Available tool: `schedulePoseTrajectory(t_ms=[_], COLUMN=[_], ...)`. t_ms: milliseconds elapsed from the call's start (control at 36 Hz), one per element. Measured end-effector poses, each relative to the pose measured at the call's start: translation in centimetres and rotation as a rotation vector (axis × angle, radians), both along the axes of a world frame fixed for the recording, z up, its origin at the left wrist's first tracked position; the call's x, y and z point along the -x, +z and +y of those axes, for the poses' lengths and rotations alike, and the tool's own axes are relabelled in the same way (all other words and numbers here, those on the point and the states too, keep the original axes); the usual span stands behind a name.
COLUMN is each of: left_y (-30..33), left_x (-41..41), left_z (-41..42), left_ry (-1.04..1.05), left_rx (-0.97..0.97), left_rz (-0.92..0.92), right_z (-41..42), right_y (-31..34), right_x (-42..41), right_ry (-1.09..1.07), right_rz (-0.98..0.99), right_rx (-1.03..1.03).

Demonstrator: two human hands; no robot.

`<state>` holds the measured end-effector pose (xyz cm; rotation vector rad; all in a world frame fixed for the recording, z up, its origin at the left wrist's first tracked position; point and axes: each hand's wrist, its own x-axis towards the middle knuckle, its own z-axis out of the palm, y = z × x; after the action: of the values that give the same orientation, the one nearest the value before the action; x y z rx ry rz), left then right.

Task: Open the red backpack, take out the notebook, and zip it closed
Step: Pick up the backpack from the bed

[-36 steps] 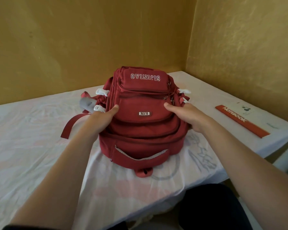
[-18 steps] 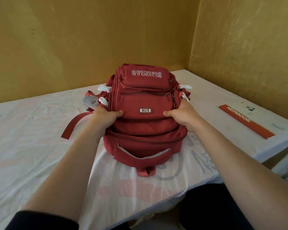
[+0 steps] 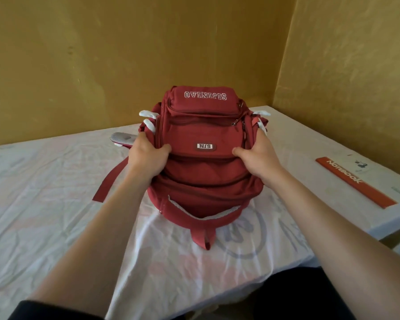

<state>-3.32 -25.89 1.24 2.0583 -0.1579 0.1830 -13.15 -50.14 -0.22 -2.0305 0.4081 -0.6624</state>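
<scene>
Backpack [image 3: 206, 167] flanked by outstretched arms, left hand [image 3: 146, 155] and right hand [image 3: 256, 155] each grip-clamping its sides.

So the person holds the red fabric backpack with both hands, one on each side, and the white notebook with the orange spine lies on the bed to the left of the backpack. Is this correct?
Not quite. The head view shows the white notebook with the orange spine lying on the bed to the right of the red fabric backpack, not the left. The left hand and right hand do hold it on each side.
</scene>
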Motion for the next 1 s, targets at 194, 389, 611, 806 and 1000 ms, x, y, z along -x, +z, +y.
schedulePoseTrajectory(t_ms=[194, 389, 611, 806, 1000], left_y=[1.4, 2.1, 2.8, 2.2, 2.1], left_x=[-0.5, -1.6, -1.9, -3.0, -3.7], left_z=[4.5, 9.6, 16.3, 21.3, 25.6], left_ry=[0.053, 0.167, 0.233, 0.307, 0.368], left_rx=[0.054, 0.051, 0.023, 0.052, 0.017], left_rz=[-0.038, -0.072, -0.073, -0.088, -0.101], right_z=[3.9, 8.5, 14.4, 19.5, 24.0], right_y=[1.7, 2.7, 2.7, 3.0, 2.9], right_x=[-2.2, -4.8, -7.9, -10.0, -11.2], right_ry=[0.046, 0.121, 0.207, 0.288, 0.333], right_rz=[-0.069, -0.042, -0.047, -0.043, -0.06], right_rx=[0.034, 0.064, 0.026, 0.039, 0.03])
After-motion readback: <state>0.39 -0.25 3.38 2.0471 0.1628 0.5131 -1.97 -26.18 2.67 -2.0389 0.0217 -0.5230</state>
